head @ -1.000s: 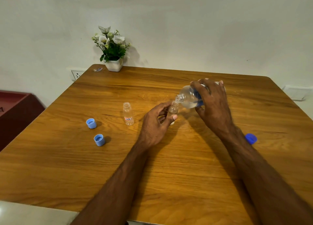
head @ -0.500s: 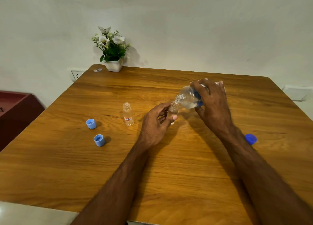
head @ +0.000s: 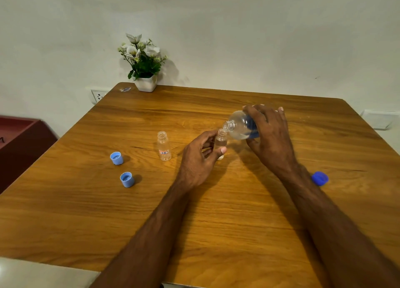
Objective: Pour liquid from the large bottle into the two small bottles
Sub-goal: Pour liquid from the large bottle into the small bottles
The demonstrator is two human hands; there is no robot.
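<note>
My right hand (head: 270, 136) grips the large clear bottle (head: 239, 125), which has a blue label and lies tipped almost flat, its open mouth over the neck of a small clear bottle (head: 220, 141). My left hand (head: 199, 157) holds that small bottle upright on the wooden table (head: 216, 212) between thumb and fingers. A second small clear bottle (head: 164, 146) with a red-edged label stands uncapped and alone to the left.
Two light blue caps (head: 116, 158) (head: 127, 179) lie open side up on the left of the table. A darker blue cap (head: 320, 178) lies behind my right forearm. A white pot of flowers (head: 144, 64) stands at the far edge, a dark red cabinet (head: 19, 140) to the left.
</note>
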